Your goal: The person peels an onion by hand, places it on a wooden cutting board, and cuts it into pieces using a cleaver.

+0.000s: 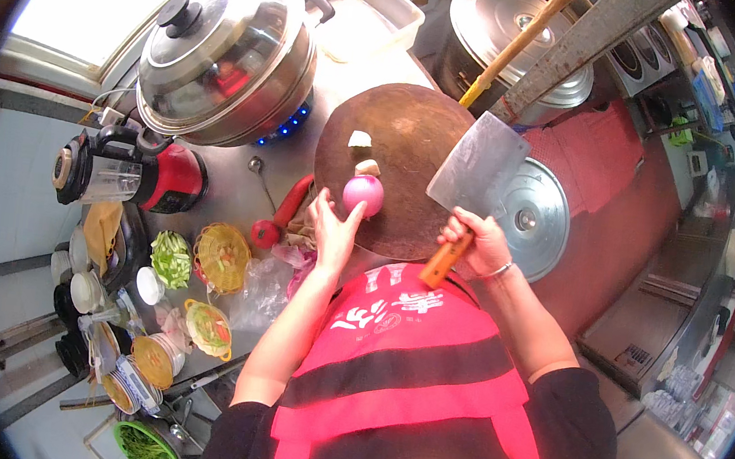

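A round wooden chopping board (411, 121) lies before me. On its left part sits a peeled pink-purple onion (363, 194), and the thumb and fingers of my left hand (336, 223) are at its near side; whether they press on it is hard to tell. Just beyond the onion lie a pale chunk (367, 168) and a second white piece (360, 139). My right hand (478, 240) grips the wooden handle of a cleaver (480, 164). Its broad blade is raised over the board's right edge, apart from the onion.
Left of the board are a red carrot-like vegetable (293, 201), a tomato (265, 234), a ladle (255, 164) and baskets of cut vegetables (222, 258). A lidded steamer pot (224, 63) and a red blender (176, 178) stand farther left. A metal lid (543, 226) lies right, below a slanting metal bar (584, 51).
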`<action>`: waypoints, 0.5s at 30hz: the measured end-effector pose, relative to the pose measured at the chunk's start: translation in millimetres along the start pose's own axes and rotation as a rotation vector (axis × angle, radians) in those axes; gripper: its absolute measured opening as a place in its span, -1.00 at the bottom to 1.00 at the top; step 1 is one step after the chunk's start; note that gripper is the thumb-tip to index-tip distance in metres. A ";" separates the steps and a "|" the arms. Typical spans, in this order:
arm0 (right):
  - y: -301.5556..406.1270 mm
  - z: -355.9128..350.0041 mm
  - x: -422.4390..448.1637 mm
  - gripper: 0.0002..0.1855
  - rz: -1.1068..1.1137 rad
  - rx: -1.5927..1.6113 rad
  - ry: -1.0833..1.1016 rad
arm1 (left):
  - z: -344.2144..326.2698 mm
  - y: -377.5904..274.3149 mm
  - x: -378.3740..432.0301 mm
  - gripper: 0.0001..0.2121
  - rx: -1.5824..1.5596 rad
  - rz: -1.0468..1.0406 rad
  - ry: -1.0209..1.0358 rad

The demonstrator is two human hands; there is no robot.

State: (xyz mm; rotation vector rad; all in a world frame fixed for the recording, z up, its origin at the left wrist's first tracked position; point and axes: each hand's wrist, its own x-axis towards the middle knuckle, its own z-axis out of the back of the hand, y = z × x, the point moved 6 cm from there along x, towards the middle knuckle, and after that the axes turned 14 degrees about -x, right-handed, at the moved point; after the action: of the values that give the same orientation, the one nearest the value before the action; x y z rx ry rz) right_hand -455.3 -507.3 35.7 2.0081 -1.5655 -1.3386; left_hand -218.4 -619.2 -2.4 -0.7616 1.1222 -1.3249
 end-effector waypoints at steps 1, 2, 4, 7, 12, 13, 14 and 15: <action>6.4 11.6 -8.4 -0.80 0.022 -0.122 -0.088 | -8.0 29.2 13.5 -0.30 0.072 0.011 -0.038; 8.9 34.1 -16.0 -0.87 0.003 -0.331 -0.182 | -16.7 44.0 24.0 -0.25 0.140 0.019 -0.063; 5.4 66.1 -31.8 -0.89 0.015 -0.685 -0.355 | -34.1 20.7 25.9 -0.21 0.232 -0.040 -0.037; 8.8 75.8 -50.4 -0.77 0.200 -1.166 -0.521 | -43.9 2.2 16.7 -0.24 0.145 -0.048 0.082; 12.6 26.5 -66.1 -0.65 0.647 -1.549 -0.468 | -51.5 -7.5 -40.5 -0.27 0.121 -0.250 0.310; 3.3 26.1 -65.4 -0.63 0.641 -1.557 -0.431 | -52.4 -3.7 -44.5 -0.26 0.129 -0.239 0.303; -2.9 23.5 -67.8 -0.59 0.668 -1.616 -0.416 | -52.9 0.0 -48.1 -0.25 0.137 -0.227 0.295; -9.0 22.1 -67.8 -0.58 0.629 -1.654 -0.402 | -52.2 2.0 -47.4 -0.24 0.148 -0.223 0.283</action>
State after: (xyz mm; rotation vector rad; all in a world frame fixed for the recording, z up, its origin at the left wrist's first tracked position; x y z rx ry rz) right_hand -466.5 -438.1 51.3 0.2385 -0.4919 -1.7458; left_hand -261.3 -564.0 -12.2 -0.6152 1.1681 -1.7260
